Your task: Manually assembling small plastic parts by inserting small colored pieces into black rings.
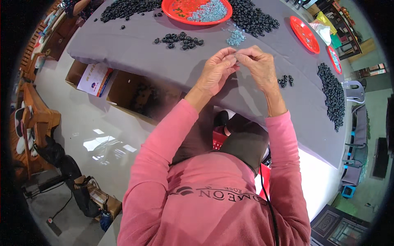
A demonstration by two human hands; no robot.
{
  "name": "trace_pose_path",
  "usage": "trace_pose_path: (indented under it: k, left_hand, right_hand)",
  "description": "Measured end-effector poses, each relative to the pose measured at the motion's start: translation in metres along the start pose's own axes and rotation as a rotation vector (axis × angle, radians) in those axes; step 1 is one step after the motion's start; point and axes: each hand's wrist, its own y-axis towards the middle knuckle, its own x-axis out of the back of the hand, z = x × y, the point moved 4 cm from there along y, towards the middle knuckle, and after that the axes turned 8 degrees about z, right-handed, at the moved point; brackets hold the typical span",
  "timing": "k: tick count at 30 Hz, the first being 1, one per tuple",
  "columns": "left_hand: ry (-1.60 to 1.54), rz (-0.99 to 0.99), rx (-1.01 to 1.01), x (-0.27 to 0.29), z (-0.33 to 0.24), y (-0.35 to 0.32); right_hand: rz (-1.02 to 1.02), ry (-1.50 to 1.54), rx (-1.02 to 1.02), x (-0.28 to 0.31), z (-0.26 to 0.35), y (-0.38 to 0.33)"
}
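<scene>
Pink top (213, 221) nearest me; left hand (215, 69) and right hand (261, 66) meet, fingers (248, 52) pinched together, on what I cannot tell.
Nearby clear beads (236, 38) look light, hard, slippery; I'd pinch their sides.

From my station I see dark lettering (221, 195) beside a paw-like print (183, 190) on the pink sweatshirt (197, 223). The white printed panel (91, 79) seems to carry red characters, too small for me to read.
</scene>
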Motion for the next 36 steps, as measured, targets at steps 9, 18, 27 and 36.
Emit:
trace_pose_path:
  k: [9, 18, 27, 36]
  left_hand:
    - [0.009, -0.032, -0.037, -0.002, -0.001, 0.001]
    - [0.087, -0.042, -0.098, -0.001, 0.002, 0.002]
    - [0.177, -0.044, -0.11, -0.003, -0.001, -0.001]
    - [0.35, -0.093, -0.117, -0.009, -0.002, -0.002]
  right_hand:
    - [-0.113, 0.187, -0.127, 0.004, 0.003, -0.006]
    - [0.006, 0.629, -0.615, -0.016, -0.023, -0.024]
    - [0.011, 1.083, -0.617, -0.037, -0.025, -0.025]
    - [-0.116, 1.211, -0.494, -0.034, -0.038, -0.024]
